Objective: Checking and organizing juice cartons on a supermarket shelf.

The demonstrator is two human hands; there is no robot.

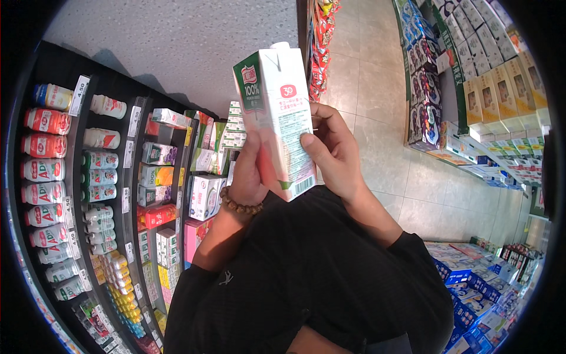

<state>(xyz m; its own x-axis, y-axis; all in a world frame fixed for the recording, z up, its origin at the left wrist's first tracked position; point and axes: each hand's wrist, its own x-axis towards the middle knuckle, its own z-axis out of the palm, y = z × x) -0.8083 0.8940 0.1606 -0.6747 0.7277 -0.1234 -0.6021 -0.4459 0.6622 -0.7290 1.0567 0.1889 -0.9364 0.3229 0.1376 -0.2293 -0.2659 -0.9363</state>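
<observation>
Fingers (333, 122) hold a tall white carton (285, 121) with a green-and-pink side.

A tall, rectangular white paperboard carton (287, 127) with a short, white cap (280, 45) on its top is held up to the right of the black drinks shelf (59, 62), apart from it. The face turned toward the shelf is green above, bearing a pink-red emblem, and pink below. The face turned away from the shelf is white, with a red badge, dense small green print and a barcode near the base. The carton tilts slightly, cap end uppermost.
</observation>
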